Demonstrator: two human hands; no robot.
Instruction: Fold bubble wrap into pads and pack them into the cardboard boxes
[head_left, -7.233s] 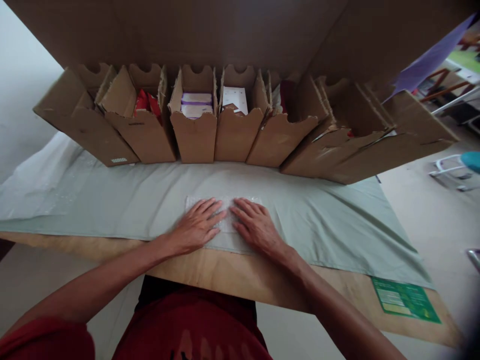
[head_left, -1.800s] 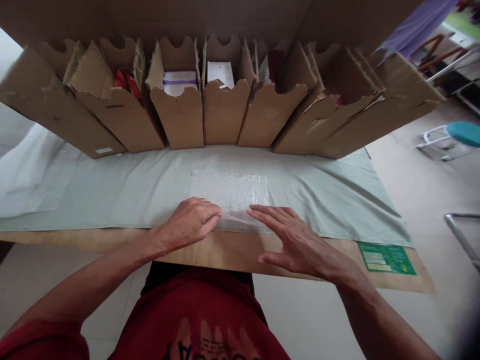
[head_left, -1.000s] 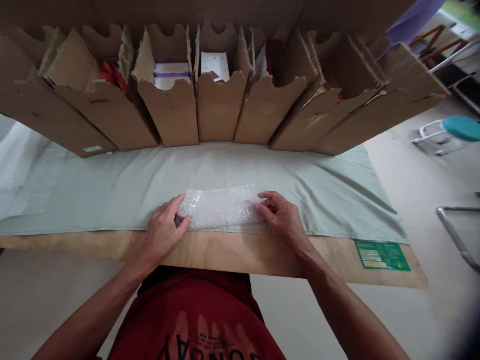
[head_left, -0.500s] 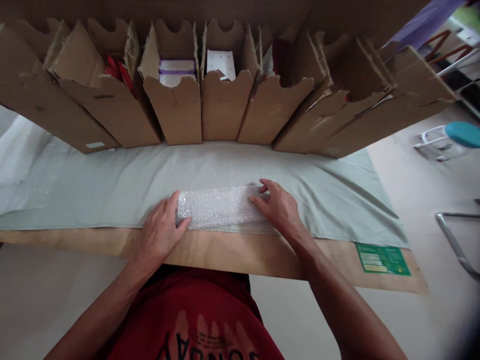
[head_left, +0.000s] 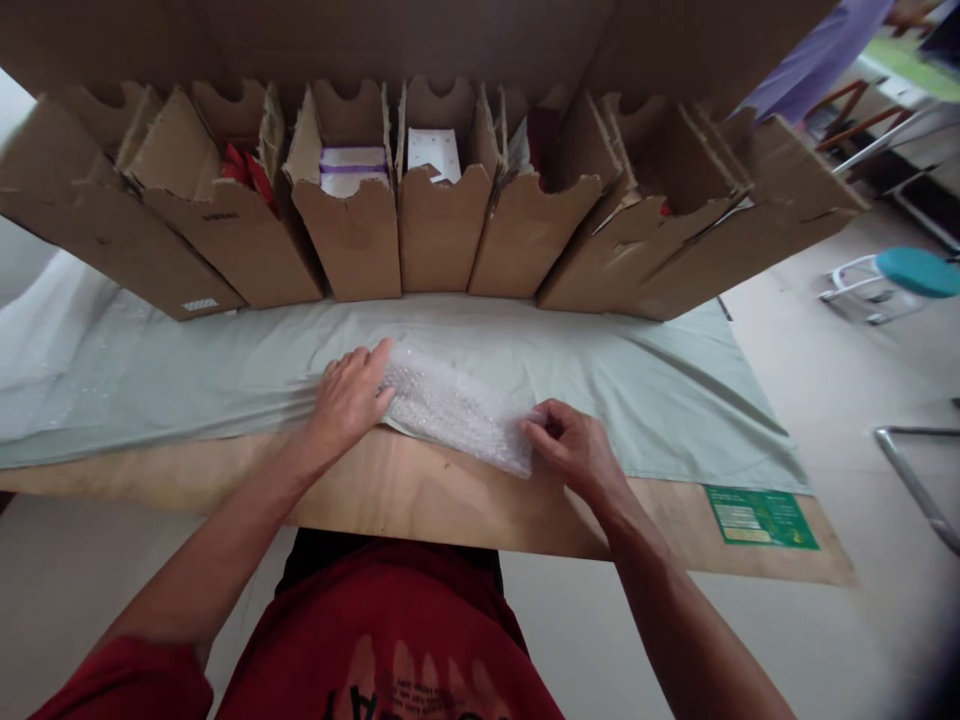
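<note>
A flat, clear bubble wrap sleeve (head_left: 454, 405) lies slanted on the pale green cloth, its right end nearer to me and reaching over the wooden table edge. Whether anything is inside it, I cannot tell. My left hand (head_left: 351, 395) rests against its left end, fingers stretched out and thumb apart, pressing the cloth there into folds. At the right end, the thumb and bent fingers of my right hand (head_left: 571, 440) pinch the corner of the wrap.
Several tall cardboard bins (head_left: 439, 240) line the back, some holding white boxes (head_left: 433, 153) or red packets (head_left: 247, 175). More bubble wrap (head_left: 56, 340) lies at the far left. A green label (head_left: 761, 517) is on the board. Beyond the table stands a teal-topped stool (head_left: 915, 273).
The bubble wrap has turned from nearly straight to slanted. My left hand has moved away from me and right with its end; my right hand has come nearer to me and closed on its corner.
</note>
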